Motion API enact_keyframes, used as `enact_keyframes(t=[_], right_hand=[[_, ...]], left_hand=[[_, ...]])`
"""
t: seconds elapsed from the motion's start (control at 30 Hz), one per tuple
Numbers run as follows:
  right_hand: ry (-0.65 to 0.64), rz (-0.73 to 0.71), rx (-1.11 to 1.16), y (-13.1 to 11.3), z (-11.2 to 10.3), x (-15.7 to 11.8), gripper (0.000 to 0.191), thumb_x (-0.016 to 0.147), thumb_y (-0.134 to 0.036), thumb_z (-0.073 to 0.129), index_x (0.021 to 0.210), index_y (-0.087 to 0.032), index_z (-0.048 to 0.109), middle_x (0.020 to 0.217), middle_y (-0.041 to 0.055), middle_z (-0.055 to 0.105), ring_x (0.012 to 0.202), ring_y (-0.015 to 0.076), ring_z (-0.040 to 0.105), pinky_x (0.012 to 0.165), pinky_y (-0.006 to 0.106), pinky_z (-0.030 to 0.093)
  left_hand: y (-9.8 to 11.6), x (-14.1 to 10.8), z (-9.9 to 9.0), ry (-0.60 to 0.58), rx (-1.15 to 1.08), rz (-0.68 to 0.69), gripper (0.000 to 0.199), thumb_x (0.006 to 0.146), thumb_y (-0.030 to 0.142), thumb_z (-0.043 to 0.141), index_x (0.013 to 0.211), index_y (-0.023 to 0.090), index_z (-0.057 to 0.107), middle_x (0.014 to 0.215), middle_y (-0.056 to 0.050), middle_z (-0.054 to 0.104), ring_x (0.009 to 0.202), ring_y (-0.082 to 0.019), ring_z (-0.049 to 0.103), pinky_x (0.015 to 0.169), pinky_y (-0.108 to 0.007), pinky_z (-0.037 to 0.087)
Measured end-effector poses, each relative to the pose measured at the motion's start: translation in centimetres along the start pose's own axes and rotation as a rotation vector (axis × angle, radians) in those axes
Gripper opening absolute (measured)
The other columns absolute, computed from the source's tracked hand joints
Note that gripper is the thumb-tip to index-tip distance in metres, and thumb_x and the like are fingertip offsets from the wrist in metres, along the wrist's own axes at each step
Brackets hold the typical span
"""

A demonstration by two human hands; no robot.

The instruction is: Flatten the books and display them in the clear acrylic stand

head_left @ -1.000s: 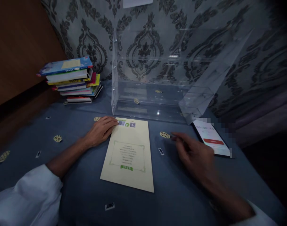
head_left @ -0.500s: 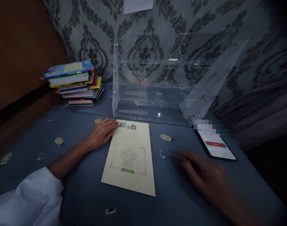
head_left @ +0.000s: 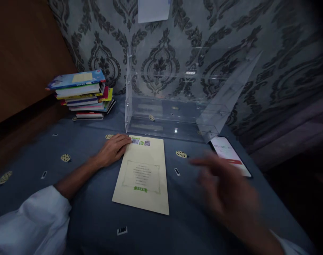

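Note:
A thin cream book (head_left: pixel 144 159) lies flat on the blue cloth, back cover up. Its barcode and QR code are at the far end, and a framed block of print with a green label is at the near end. My left hand (head_left: pixel 114 150) rests palm down on the cloth, fingers extended, their tips touching the book's far left corner. To the right of the book, my right hand (head_left: pixel 230 191) hangs over the cloth, smeared by motion. Its index finger points left, apart from the other fingers, and nothing shows in it.
A clear acrylic rack (head_left: pixel 163 131) stands behind the book against the patterned wall. At the back left is a stack of books (head_left: pixel 81 95). A lit phone (head_left: pixel 227 150) lies at the right, partly behind my right hand. The cloth (head_left: pixel 89 212) bears printed pineapples and labels.
My right hand has risen nearer the camera and now overlaps the phone. My left hand stays at the book's corner. The view has shifted slightly.

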State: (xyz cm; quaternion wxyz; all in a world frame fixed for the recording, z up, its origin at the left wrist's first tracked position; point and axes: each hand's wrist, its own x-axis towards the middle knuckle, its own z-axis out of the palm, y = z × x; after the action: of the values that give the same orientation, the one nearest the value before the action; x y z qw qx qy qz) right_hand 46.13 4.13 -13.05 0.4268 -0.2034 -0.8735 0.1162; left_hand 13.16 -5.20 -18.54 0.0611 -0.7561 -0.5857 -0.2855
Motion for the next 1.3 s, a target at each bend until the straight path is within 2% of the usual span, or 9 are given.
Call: enact_keyframes(t=[0.07, 0.13, 0.23, 0.33, 0.53, 0.67, 0.87, 1.0, 1.3], right_hand=[[-0.216, -0.185, 0.041, -0.1, 1.5, -0.5, 0.034, 0.099, -0.017, 0.049, 0.130, -0.025, 0.058, 0.100, 0.0071, 0.078, 0.085, 0.0222, 0.076, 0.074, 0.034, 0.064], [-0.303, -0.220, -0.003, 0.0, 3.3, -1.1, 0.029, 0.099, -0.016, 0.046, 0.121, -0.019, 0.063, 0.115, 0.0138, 0.075, 0.101, 0.0261, 0.074, 0.082, 0.041, 0.063], [-0.329, -0.214, -0.063, 0.3, 4.9, -2.0, 0.024, 0.097, -0.018, 0.049, 0.115, -0.017, 0.065, 0.122, 0.0182, 0.071, 0.106, 0.0313, 0.071, 0.083, 0.049, 0.062], [-0.355, -0.196, -0.018, 0.3, 5.2, -2.4, 0.026, 0.095, -0.015, 0.050, 0.116, -0.018, 0.065, 0.119, 0.0166, 0.071, 0.113, 0.0313, 0.068, 0.089, 0.050, 0.061], [-0.354, -0.179, 0.024, 0.2, 5.0, -2.4, 0.027, 0.094, -0.013, 0.052, 0.117, -0.017, 0.065, 0.119, 0.0159, 0.072, 0.116, 0.0308, 0.066, 0.094, 0.051, 0.059], [-0.359, -0.160, 0.024, 0.2, 5.0, -2.4, 0.028, 0.094, -0.014, 0.052, 0.117, -0.018, 0.066, 0.119, 0.0155, 0.072, 0.118, 0.0299, 0.065, 0.093, 0.050, 0.059], [-0.374, -0.134, 0.058, 0.5, 5.0, -2.3, 0.024, 0.094, -0.014, 0.052, 0.112, -0.016, 0.067, 0.118, 0.0163, 0.072, 0.115, 0.0303, 0.066, 0.093, 0.051, 0.058], [-0.336, -0.089, 0.170, 1.1, 5.1, -2.4, 0.029, 0.095, -0.014, 0.050, 0.119, -0.019, 0.065, 0.118, 0.0133, 0.073, 0.115, 0.0272, 0.066, 0.095, 0.047, 0.058], [-0.262, 0.266, 0.368, 1.5, 4.7, -2.1, 0.032, 0.097, -0.021, 0.046, 0.123, -0.022, 0.064, 0.118, 0.0095, 0.075, 0.109, 0.0216, 0.072, 0.090, 0.037, 0.060]], left_hand=[[0.0, 0.0, -0.1, -0.013, 0.030, -0.007, 0.027, 0.103, 0.024, 0.045, 0.121, 0.017, 0.065, 0.122, -0.012, 0.070, 0.116, -0.025, 0.064, 0.098, -0.043, 0.053], [0.1, 0.0, -0.3, -0.042, 0.073, -0.008, 0.029, 0.103, 0.025, 0.045, 0.123, 0.016, 0.064, 0.126, -0.014, 0.069, 0.116, -0.026, 0.065, 0.099, -0.044, 0.053], [0.5, 0.6, -0.5, -0.115, 0.127, 0.030, 0.033, 0.103, 0.026, 0.045, 0.128, 0.015, 0.063, 0.129, -0.015, 0.068, 0.118, -0.028, 0.064, 0.102, -0.047, 0.051], [1.3, 2.3, 0.0, -0.192, 0.122, 0.106, 0.035, 0.103, 0.025, 0.043, 0.132, 0.017, 0.062, 0.132, -0.014, 0.067, 0.121, -0.027, 0.063, 0.103, -0.046, 0.050], [3.5, 7.7, 3.5, -0.304, 0.054, 0.217, 0.038, 0.102, 0.023, 0.042, 0.135, 0.016, 0.060, 0.140, -0.011, 0.063, 0.125, -0.024, 0.060, 0.108, -0.042, 0.045], [4.2, 9.5, 4.8, -0.317, 0.053, 0.221, 0.037, 0.101, 0.024, 0.043, 0.133, 0.017, 0.062, 0.137, -0.010, 0.065, 0.121, -0.025, 0.061, 0.100, -0.043, 0.048], [4.1, 9.3, 4.9, -0.297, 0.030, 0.198, 0.039, 0.102, 0.024, 0.040, 0.132, 0.015, 0.063, 0.136, -0.010, 0.066, 0.117, -0.026, 0.063, 0.096, -0.045, 0.051], [3.9, 9.0, 5.2, -0.259, 0.019, 0.212, 0.039, 0.101, 0.023, 0.041, 0.132, 0.016, 0.063, 0.136, -0.010, 0.066, 0.120, -0.025, 0.063, 0.101, -0.043, 0.050], [4.4, 7.4, 4.4, -0.307, -0.009, 0.208, 0.042, 0.103, 0.027, 0.041, 0.140, 0.016, 0.057, 0.148, -0.012, 0.057, 0.137, -0.024, 0.053, 0.112, -0.042, 0.045]])
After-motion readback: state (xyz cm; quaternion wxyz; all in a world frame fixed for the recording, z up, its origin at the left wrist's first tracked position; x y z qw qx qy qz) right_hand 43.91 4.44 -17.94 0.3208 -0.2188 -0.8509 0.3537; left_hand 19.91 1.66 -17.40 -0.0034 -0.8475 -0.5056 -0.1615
